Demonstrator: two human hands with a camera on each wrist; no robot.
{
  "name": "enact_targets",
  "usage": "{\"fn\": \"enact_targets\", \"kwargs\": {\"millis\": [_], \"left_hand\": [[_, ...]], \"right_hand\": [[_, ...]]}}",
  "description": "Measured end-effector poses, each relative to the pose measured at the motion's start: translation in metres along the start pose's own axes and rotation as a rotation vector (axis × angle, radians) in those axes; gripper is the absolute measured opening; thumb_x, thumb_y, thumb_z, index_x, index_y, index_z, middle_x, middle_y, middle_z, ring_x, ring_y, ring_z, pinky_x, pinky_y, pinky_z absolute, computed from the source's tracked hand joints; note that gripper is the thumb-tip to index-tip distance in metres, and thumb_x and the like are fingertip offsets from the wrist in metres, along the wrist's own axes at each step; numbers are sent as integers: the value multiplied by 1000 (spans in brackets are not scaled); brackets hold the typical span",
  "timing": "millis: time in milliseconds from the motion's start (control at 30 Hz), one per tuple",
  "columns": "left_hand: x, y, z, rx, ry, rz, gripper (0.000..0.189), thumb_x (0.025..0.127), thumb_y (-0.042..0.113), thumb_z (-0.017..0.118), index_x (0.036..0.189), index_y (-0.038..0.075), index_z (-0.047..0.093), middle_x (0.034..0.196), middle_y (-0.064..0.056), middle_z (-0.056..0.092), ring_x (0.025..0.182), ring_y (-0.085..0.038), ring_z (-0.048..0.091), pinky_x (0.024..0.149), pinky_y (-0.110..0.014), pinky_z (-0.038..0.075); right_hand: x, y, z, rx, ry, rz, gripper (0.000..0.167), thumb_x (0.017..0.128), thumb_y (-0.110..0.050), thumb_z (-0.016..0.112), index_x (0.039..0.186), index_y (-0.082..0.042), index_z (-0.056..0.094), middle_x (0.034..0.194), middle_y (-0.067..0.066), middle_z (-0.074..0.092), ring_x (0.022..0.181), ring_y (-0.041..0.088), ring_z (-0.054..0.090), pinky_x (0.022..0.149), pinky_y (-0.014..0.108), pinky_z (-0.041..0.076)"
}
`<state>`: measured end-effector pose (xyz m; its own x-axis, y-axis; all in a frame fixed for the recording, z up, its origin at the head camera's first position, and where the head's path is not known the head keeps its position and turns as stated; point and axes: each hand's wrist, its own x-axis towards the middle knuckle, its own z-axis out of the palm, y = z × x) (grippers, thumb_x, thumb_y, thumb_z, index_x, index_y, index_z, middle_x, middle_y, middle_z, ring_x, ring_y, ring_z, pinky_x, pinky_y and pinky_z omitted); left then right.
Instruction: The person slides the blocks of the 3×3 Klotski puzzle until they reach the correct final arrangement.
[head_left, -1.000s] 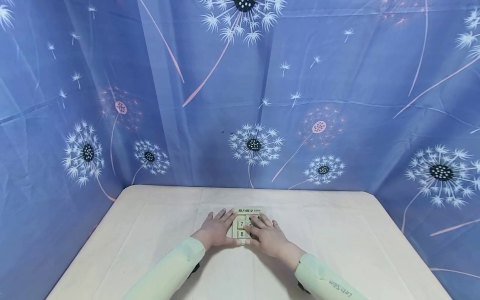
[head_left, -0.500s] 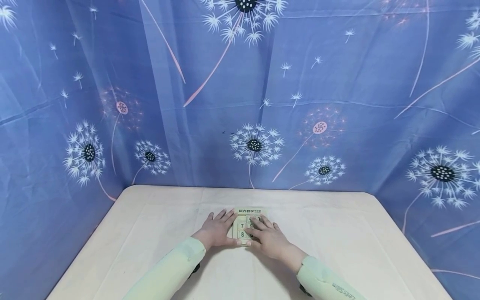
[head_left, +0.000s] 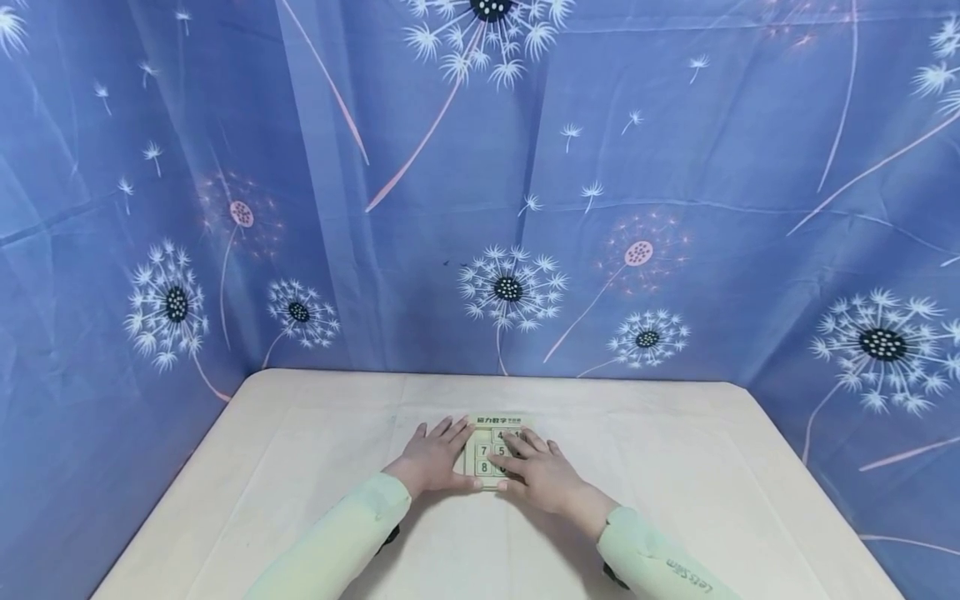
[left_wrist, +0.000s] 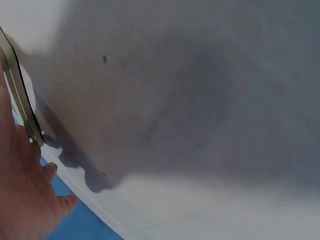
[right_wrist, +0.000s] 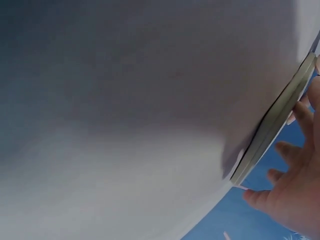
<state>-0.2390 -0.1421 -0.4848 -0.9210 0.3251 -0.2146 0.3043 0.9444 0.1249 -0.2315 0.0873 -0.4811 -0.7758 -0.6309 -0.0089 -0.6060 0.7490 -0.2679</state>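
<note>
A pale green number sliding puzzle (head_left: pixel 468 471) lies on the table in the head view, with dark printed characters along its far edge. Tiles 7 (head_left: pixel 483 451) and 8 (head_left: pixel 483 467) fill the left column below a bare top-left slot; tiles 4 (head_left: pixel 499 435) and 5 (head_left: pixel 502 451) are beside it. My left hand (head_left: pixel 432 461) rests along the left side, fingers spread, thumb at the near edge. The extended fingers of my right hand (head_left: pixel 542 477) touch the tiles, covering the right part; its thumb is at the near edge. Both wrist views show only the puzzle's side (left_wrist: pixel 22 95).
The table (head_left: pixel 315 442) has a pale cover. Blue curtains (head_left: pixel 420 317) with dandelion prints stand behind it and on both sides. Light green sleeves (head_left: pixel 337 533) cover the forearms.
Tile 7 has slid slightly toward me, up against tile 8. My right hand has shifted a little right, showing more of tiles 4 and 5. The left hand stays put.
</note>
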Motion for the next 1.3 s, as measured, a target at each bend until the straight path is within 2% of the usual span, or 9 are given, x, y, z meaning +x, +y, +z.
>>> {"fn": "enact_targets", "kwargs": {"millis": [200,433,600,767,1033,1300], "left_hand": [[1,0,3,-1,6,9,99,88,75,59,163,19,29,172,1,26,160,-26,26,129,-58,26],[1,-1,3,-11,16,14,99,87,74,62,163,18,29,172,0,27,159,-27,27,128,-59,26],[1,0,3,-11,13,15,99,87,74,62,163,18,29,172,0,27,159,-27,27,128,-59,26],[-1,1,0,-19,12,15,99,88,73,62,163,18,29,172,-1,27,159,-27,27,129,-59,25],[1,-1,1,-13,5,-1,99,88,74,61,163,19,29,172,1,27,160,-26,26,129,-58,25],[0,1,-1,-8,-2,-9,98,88,74,61,163,19,29,172,1,27,160,-26,26,129,-57,26]], "right_hand": [[0,10,1,-2,17,-5,53,100,-47,59,146,-20,59,162,18,43,152,49,33,116,77,31],[2,21,0,0,24,93,59,101,-49,57,151,-19,52,164,17,39,154,46,30,119,74,29],[6,25,0,0,20,114,58,102,-48,56,152,-20,51,164,16,40,155,46,30,119,73,30],[7,25,-1,1,19,116,56,102,-48,56,150,-19,54,163,17,41,154,46,30,119,73,31],[12,17,0,-3,65,117,54,100,-46,60,144,-15,60,160,16,46,153,47,31,118,75,30],[16,17,2,-71,51,127,52,98,-48,61,141,-18,63,161,11,45,155,44,29,120,72,29]]}}
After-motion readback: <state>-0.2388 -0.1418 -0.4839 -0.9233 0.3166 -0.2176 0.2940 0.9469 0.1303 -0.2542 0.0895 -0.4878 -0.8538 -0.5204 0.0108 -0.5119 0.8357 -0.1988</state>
